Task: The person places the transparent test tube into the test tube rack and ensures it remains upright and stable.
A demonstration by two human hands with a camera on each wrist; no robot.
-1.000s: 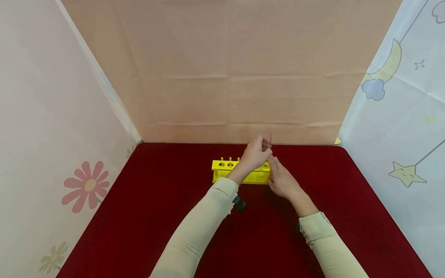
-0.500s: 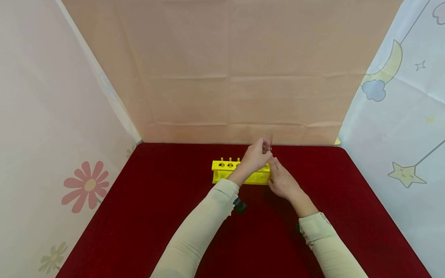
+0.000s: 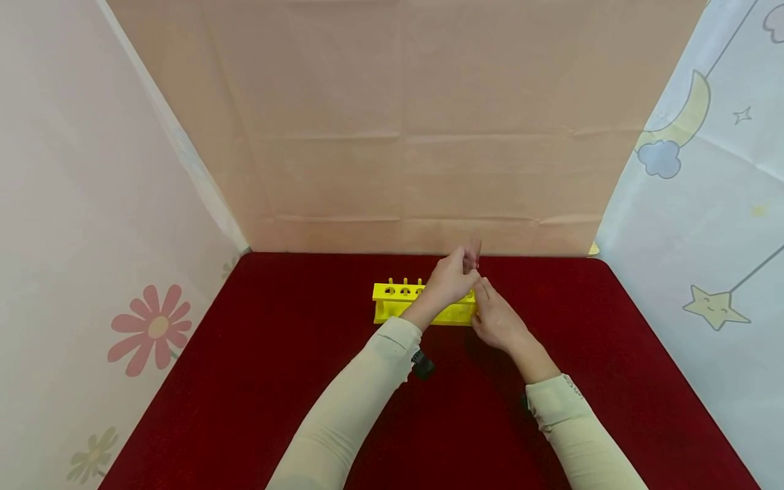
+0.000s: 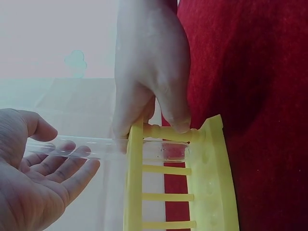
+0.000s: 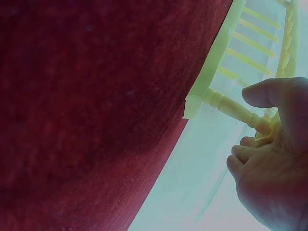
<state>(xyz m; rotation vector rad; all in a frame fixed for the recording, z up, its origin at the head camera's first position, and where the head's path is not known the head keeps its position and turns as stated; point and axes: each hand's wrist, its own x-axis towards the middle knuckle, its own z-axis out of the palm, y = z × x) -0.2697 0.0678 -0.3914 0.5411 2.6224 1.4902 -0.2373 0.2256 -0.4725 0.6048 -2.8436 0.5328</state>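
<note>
Should the left hand (image 3: pixel 452 276), loosely curled round the clear test tube (image 4: pixel 108 148), lean it sideways, the yellow test-tube rack (image 3: pixel 452 314) might tip despite the right hand (image 3: pixel 500 320) gripping its end.

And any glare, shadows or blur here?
Head view: fairly even light, but the clear tube looks faint; left wrist: washed-out background, dark shadow on the red tabletop; right wrist: bright haze behind the yellow rack, tabletop dim and soft.

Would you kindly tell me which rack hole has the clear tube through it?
The rightmost one on the yellow rack in the head view: the clear tube shows beside the end post, with no other tube visible.
</note>
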